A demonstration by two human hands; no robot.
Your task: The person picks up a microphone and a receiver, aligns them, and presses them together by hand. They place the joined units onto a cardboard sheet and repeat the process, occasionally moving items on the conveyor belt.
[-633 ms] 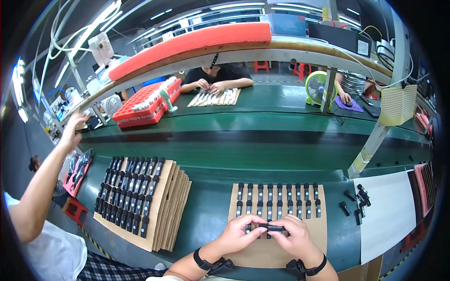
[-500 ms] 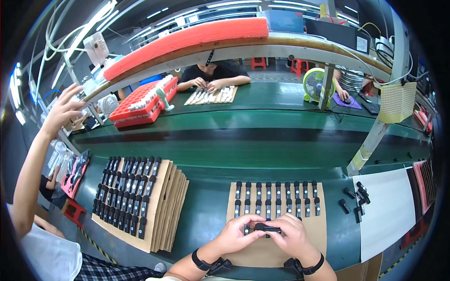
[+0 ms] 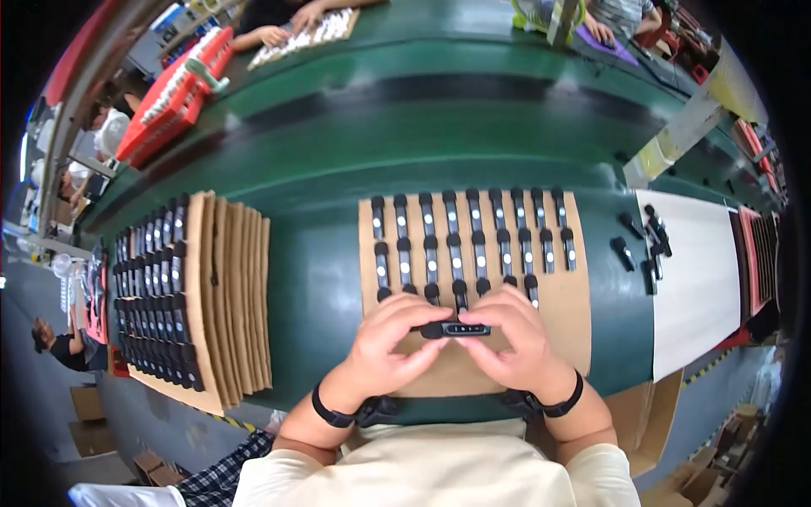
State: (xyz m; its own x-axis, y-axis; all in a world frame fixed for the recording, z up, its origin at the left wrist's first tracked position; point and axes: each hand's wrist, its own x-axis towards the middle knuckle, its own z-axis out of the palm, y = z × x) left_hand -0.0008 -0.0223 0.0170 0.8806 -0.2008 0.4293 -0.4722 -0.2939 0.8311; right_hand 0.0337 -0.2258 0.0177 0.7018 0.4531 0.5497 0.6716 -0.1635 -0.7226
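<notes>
Between my left hand (image 3: pixel 391 340) and my right hand (image 3: pixel 513 338) is a small black clip-on microphone (image 3: pixel 466 329), held level with fingertips at both ends. Its round foam tip lies at my left fingers, and a long slotted face with small bright contacts is turned up. Beneath my hands lies a cardboard sheet (image 3: pixel 553 338) carrying rows of similar microphones (image 3: pixel 457 258), foam tips pointing away from me. My fingers partly hide the nearest row. Both wrists wear black bands.
On the left, stacked cardboard sheets (image 3: pixel 241 304) have a top sheet full of microphones (image 3: pixel 152 275). Loose microphones (image 3: pixel 623 253) lie at right beside a white sheet (image 3: pixel 701 279). A metal post (image 3: pixel 667 152) rises behind them. Across the green bench, a co-worker's hands (image 3: pixel 291 25) work over white pieces.
My view has tipped downward, and the raised arm of a person on the left is gone from it. The microphone in my hands now shows its slotted face.
</notes>
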